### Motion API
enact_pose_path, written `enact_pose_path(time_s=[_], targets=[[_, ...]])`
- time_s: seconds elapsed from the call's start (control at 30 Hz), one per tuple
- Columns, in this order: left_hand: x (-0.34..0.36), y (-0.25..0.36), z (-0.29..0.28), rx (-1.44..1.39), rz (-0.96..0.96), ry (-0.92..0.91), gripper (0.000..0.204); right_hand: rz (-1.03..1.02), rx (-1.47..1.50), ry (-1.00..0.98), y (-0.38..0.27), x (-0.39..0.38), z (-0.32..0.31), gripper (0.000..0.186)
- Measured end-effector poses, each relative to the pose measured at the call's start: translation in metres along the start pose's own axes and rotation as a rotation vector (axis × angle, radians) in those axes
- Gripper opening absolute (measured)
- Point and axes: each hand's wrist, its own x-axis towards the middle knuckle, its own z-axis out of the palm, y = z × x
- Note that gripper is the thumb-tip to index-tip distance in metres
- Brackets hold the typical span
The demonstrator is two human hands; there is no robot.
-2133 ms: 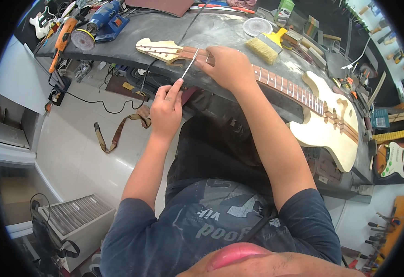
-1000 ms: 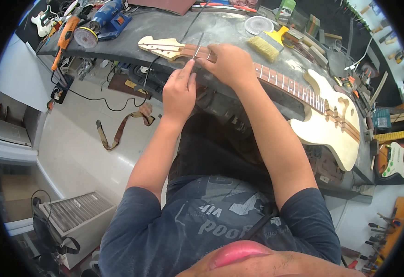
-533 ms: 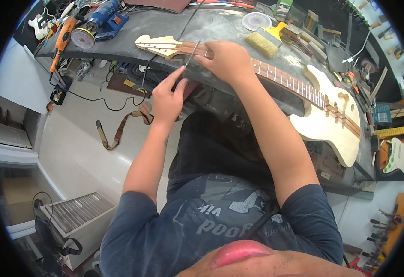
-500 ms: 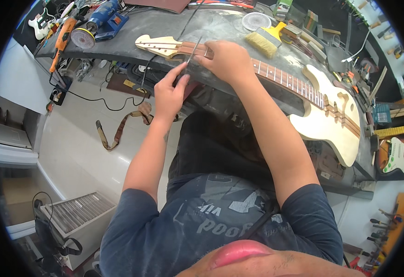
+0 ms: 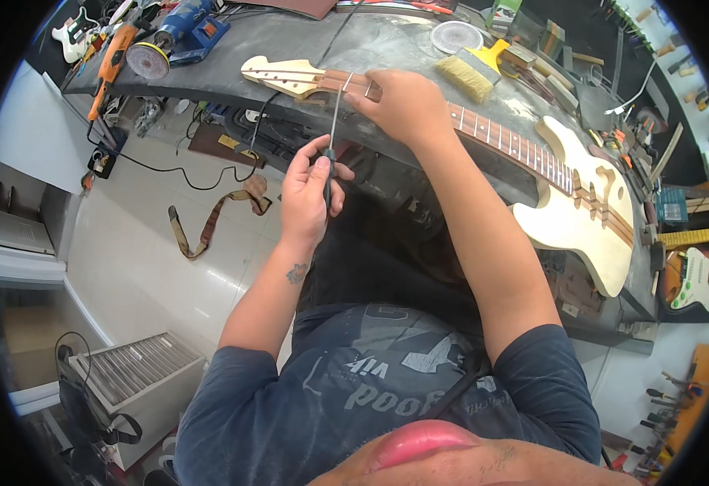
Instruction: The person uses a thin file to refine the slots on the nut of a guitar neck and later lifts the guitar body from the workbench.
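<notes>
My left hand (image 5: 310, 190) is closed on the dark handle of a slim metal file (image 5: 335, 120) below the bench edge, with the thumb along the handle. The file's tip reaches up onto the brown fingerboard near the pale headstock (image 5: 281, 74). My right hand (image 5: 405, 107) grips the guitar neck just right of the tip, its fingers curled over the strip and partly hiding it. The unfinished cream guitar body (image 5: 581, 251), with routed cavities, extends to the right along the bench's front.
The grey bench (image 5: 249, 40) holds an orange power tool (image 5: 110, 63), a blue machine with a disc (image 5: 172, 40), a yellow brush (image 5: 468, 77), a white round lid (image 5: 455, 36) and wood scraps. A cable and strap (image 5: 200, 235) lie on the floor beside a metal-slatted box (image 5: 144, 364).
My left hand has dropped lower toward me and turned, showing more of the handle and its wrist. The file now stands more upright. My right hand stays on the neck.
</notes>
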Motion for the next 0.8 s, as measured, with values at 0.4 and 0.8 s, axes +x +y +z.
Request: enact_pose_path(time_s=[0.4, 0.8], targets=[[0.054, -0.010, 0.001, 0.982, 0.812, 0.060, 0.037, -0.011, 0.006, 0.004, 0.003, 0.002, 0.003, 0.049], [0.026, 0.006, -0.040, 1.260, 0.867, 0.057, 0.039, -0.020, -0.010, 0.029, 0.002, 0.000, 0.005, 0.051]])
